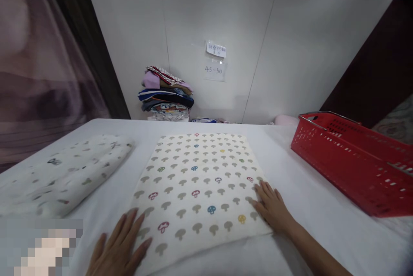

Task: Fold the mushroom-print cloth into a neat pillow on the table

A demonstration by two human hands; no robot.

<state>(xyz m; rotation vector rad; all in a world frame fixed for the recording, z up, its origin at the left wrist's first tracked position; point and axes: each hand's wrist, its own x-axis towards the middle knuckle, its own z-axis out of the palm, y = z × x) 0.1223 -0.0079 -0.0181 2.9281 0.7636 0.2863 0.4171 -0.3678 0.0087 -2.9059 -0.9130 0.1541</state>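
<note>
A cream cloth printed with small mushrooms (201, 185) is spread flat in a rectangle on the white-covered table. Most mushrooms are grey-brown; a few are red, blue, green or yellow. On its near left edge my left hand (118, 246) lies flat, fingers apart. My right hand (272, 205) rests open along the right edge, fingertips on the fabric. Neither hand grips anything. To the left is another white cloth (74, 170) with a scattered leaf-like print, folded and slightly rumpled.
A red plastic basket (348, 160) with metal handles stands at the right. Behind the table's far edge rises a stack of folded clothes (167, 91) against a pale panelled wall. Paper notes (215, 69) are stuck there, one reading 45-50. A pinkish curtain (41, 74) hangs at left.
</note>
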